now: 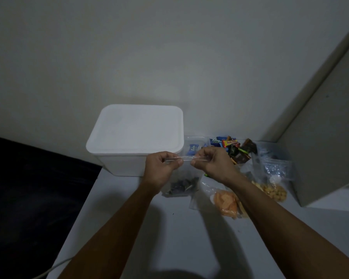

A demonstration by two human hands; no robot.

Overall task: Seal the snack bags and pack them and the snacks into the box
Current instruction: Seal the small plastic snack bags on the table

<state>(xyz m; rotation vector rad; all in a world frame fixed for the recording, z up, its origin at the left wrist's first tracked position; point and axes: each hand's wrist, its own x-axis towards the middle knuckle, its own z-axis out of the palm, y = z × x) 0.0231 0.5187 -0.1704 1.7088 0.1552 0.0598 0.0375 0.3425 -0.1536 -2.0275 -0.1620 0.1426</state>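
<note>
Zip bag of dark snacks point(182, 183) held above worktop point(141, 228), zip strip pinched by left hand point(161, 165) and right hand point(212, 163); risks: incomplete seal from skipped section; white box point(135, 137) lidded.

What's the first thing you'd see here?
Two hands in the middle: the left hand and right hand pinch the top strip of a clear bag of dark snacks. Behind them stands a big white box, lid on, with colourful wrapped snacks to its right.
</note>
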